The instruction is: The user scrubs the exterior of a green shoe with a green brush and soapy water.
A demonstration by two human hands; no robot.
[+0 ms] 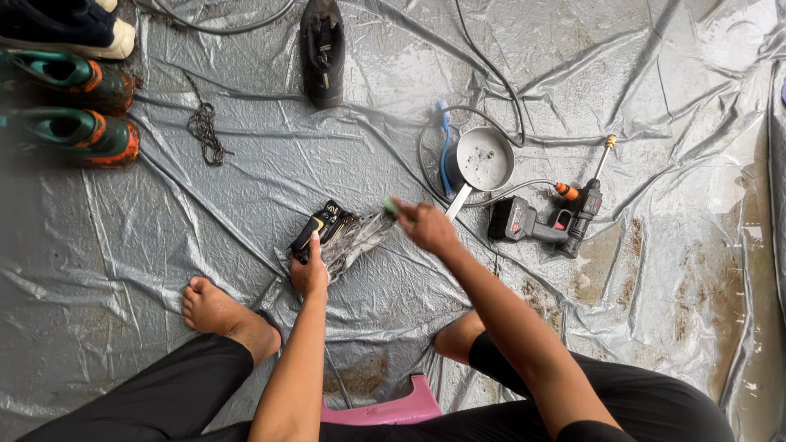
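A black shoe (336, 236), wet and soapy, lies on the grey plastic sheet (164, 245) in front of me. My left hand (309, 272) grips it from below at the heel end. My right hand (423, 226) is closed on a small brush with a green tip (390, 208), which touches the shoe's toe end. The motion blurs the brush and the shoe's front.
A small metal pan (483, 160) with a blue brush (444, 147) beside it stands to the right, near a black cordless spray gun (544, 221) with a hose. Another black shoe (322, 51), loose laces (205, 127) and green-orange shoes (70, 106) lie farther off. A pink stool (385, 407) is under me.
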